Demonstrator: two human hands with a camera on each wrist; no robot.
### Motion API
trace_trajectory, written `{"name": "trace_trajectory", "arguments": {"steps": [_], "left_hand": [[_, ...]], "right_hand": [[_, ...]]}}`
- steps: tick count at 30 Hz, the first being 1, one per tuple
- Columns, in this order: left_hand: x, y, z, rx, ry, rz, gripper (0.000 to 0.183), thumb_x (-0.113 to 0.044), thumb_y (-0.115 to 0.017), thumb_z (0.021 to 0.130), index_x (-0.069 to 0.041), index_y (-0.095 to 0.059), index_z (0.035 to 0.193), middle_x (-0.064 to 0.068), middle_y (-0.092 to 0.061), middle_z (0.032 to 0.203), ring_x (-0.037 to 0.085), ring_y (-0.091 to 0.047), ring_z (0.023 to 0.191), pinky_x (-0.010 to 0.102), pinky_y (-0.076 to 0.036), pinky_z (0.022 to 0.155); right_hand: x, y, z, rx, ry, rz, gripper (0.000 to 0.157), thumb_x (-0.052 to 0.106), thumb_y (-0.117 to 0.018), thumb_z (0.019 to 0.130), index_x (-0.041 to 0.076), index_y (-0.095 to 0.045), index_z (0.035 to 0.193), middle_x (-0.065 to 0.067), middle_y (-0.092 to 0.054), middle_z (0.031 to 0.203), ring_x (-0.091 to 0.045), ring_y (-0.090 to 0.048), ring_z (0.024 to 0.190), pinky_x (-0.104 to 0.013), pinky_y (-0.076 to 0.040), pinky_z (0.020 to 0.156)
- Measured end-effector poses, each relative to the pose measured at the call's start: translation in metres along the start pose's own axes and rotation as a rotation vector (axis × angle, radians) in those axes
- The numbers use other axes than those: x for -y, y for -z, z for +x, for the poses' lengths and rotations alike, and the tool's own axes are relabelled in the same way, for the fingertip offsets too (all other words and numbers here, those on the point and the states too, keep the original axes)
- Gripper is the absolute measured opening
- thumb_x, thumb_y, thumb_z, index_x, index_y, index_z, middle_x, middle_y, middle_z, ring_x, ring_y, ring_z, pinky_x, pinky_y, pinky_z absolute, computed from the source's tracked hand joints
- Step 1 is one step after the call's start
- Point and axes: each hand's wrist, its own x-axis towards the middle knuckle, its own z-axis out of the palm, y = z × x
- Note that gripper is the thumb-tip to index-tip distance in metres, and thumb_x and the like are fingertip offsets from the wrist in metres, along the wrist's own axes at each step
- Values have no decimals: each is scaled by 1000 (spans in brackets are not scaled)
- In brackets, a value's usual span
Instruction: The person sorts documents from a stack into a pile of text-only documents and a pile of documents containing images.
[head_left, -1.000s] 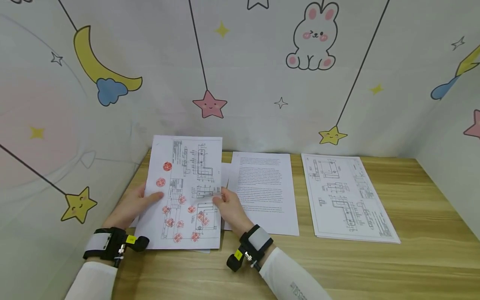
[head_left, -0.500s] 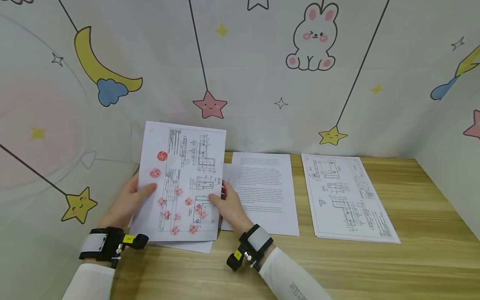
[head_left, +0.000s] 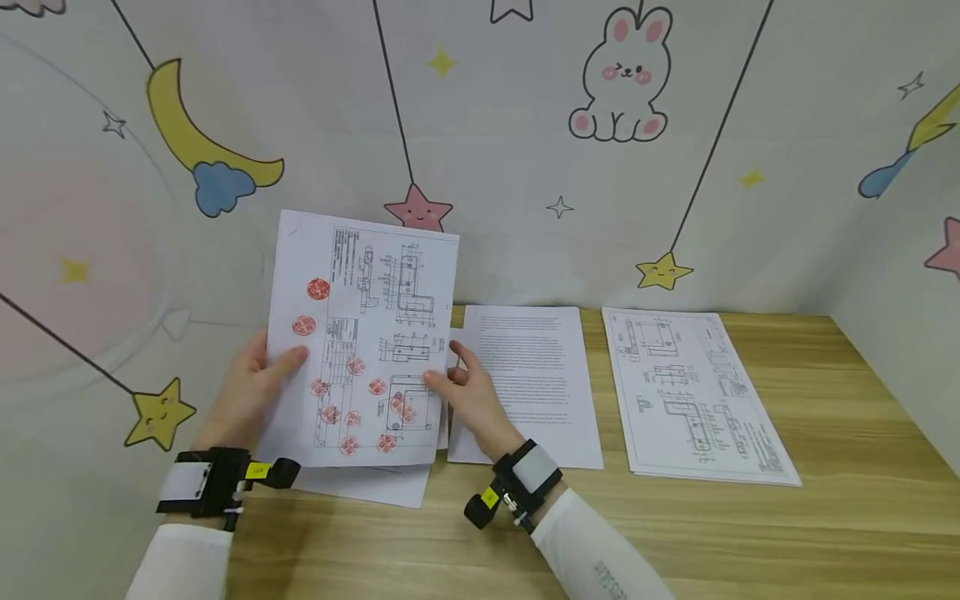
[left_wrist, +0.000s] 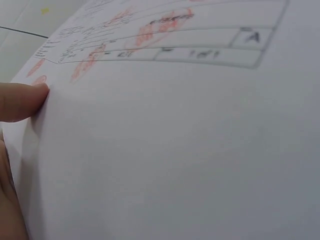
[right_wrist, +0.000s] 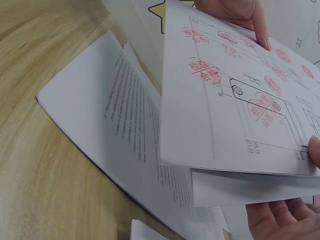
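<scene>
In the head view, my left hand (head_left: 243, 392) holds the left edge of the sheets of paper (head_left: 300, 433), its thumb on the front and its fingers hidden behind. The front sheet bears a technical drawing and several red round stamps. My right hand (head_left: 480, 404) is at the right edge, thumb (right_wrist: 314, 150) on the front sheet and fingers (right_wrist: 280, 220) below, as the right wrist view shows. A second sheet (right_wrist: 250, 187) shows beneath the front one. The sheets are raised and tilted up above the table. In the left wrist view, the front sheet (left_wrist: 175, 145) fills most of the picture.
Below the raised sheets, a pile of printed paper (head_left: 367, 487) lies on the wooden table (head_left: 675, 533). A text page (head_left: 525, 375) lies in the middle. Farther right is a stack of drawings (head_left: 697, 400). A patterned curtain (head_left: 510, 150) stands behind the table.
Both hands have raised the stamped sheets off the table, and their top edge has moved up against the curtain. More of the pile underneath shows. The right hand's index finger has straightened somewhat.
</scene>
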Motion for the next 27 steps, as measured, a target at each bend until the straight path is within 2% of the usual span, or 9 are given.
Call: {"name": "trace_trajectory", "arguments": {"steps": [4, 8, 15, 19, 23, 27], "left_hand": [[-5, -3, 1, -22, -28, -40, 55, -38, -51, 92, -25, -33, 142, -6, -66, 104, 11, -69, 80, 28, -57, 64], [-1, -18, 6, 1, -53, -42, 53, -35, -51, 93, -23, -33, 142, -6, -65, 103, 10, -69, 81, 29, -57, 64], [2, -54, 20, 76, -116, -107, 49, -28, -49, 96, -16, -32, 141, -1, -64, 107, 13, -68, 84, 31, -57, 66], [-2, -75, 26, 90, -131, -129, 48, -25, -49, 96, -16, -33, 141, 11, -62, 118, 12, -67, 89, 31, -56, 70], [-3, -95, 31, 89, -118, -140, 48, -20, -49, 97, -17, -32, 141, 21, -56, 125, 14, -65, 93, 32, -55, 73], [-3, -116, 36, 104, -77, -142, 49, -18, -51, 95, -18, -32, 141, 19, -57, 123, 21, -65, 95, 35, -55, 73]], "right_hand": [[6, -2, -4, 40, 60, 26, 53, 33, -59, 90, 21, -39, 138, -8, -67, 112, -18, -65, 94, -33, -52, 78], [9, -3, -7, -10, 119, 2, 36, 26, -50, 95, 21, -42, 130, -7, -65, 110, -19, -65, 90, -32, -52, 74], [9, 16, -11, -144, 65, -56, 32, 18, -49, 95, 17, -46, 127, -7, -63, 108, -19, -65, 91, -32, -52, 75], [9, 34, -14, -199, 58, -60, 29, 19, -49, 96, 17, -49, 124, -7, -64, 109, -19, -65, 91, -31, -53, 73], [11, 52, -18, -241, 76, -78, 29, 17, -48, 96, 16, -48, 125, -6, -62, 111, -19, -62, 95, -32, -50, 78], [10, 72, -22, -286, 107, -128, 28, 15, -49, 96, 14, -48, 124, -9, -61, 109, -21, -61, 94, -33, -48, 78]]}}
